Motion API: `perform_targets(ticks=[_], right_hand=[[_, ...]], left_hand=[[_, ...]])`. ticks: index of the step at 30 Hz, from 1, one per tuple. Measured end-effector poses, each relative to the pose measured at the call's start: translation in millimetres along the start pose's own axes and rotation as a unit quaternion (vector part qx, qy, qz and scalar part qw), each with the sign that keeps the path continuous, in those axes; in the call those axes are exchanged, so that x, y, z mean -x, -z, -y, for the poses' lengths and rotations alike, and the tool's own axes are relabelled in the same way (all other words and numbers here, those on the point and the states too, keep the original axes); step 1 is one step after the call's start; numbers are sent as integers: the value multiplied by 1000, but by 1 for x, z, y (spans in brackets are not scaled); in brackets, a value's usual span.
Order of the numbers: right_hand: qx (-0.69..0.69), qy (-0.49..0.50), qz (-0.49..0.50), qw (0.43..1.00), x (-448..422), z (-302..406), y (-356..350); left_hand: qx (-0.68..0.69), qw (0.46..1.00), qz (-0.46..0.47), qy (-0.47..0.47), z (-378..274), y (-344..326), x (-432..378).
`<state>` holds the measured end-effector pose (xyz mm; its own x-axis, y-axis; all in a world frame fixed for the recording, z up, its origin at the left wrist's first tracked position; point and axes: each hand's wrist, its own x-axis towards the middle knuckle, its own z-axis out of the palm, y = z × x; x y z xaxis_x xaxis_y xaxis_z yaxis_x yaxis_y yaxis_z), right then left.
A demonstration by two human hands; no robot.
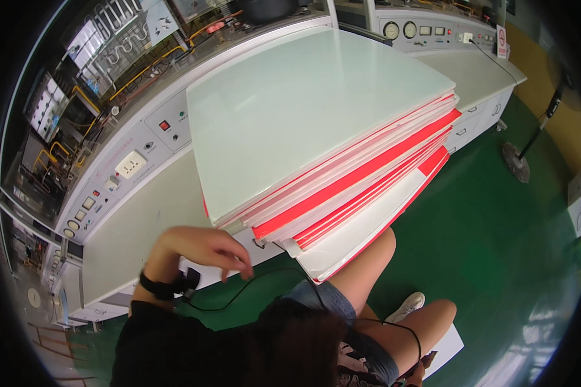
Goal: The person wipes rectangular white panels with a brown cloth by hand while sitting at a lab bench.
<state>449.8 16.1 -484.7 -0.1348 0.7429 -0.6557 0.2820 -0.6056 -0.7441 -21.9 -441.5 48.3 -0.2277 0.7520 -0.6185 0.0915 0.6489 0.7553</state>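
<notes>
A tall stack of large boards or sheets point(314, 111) with white and red edges fills the middle, with a pale, glossy sheet on top. Its lowest layers stick out past the bench toward my lap. My left hand point(213, 249) hangs bent at the wrist just off the stack's near left corner, fingers loosely curled and nothing visible in them. A black strap point(167, 286) with a small device and a cable circles that wrist. Low in the picture, my right hand point(416, 375) is mostly cut off, close to a white sheet point(447, 350); its grip is hidden.
The stack rests on a grey laboratory bench point(140, 213) with a panel of sockets point(131, 164) and gauges behind. Black cable point(271, 271) loops across my lap. To the right stands a pedestal fan point(515, 162) on the green floor point(474, 232). Drawers point(464, 130) sit under the bench.
</notes>
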Motion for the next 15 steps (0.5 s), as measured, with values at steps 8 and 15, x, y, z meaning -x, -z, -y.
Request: perform_targets(ticks=[8, 15], right_hand=[[14, 19, 24, 999, -3, -11, -7], [24, 30, 14, 999, -2, -15, -7]], left_hand=[[-58, 808, -544, -221, -63, 2, 81], [-424, 745, -460, -233, -94, -13, 27]])
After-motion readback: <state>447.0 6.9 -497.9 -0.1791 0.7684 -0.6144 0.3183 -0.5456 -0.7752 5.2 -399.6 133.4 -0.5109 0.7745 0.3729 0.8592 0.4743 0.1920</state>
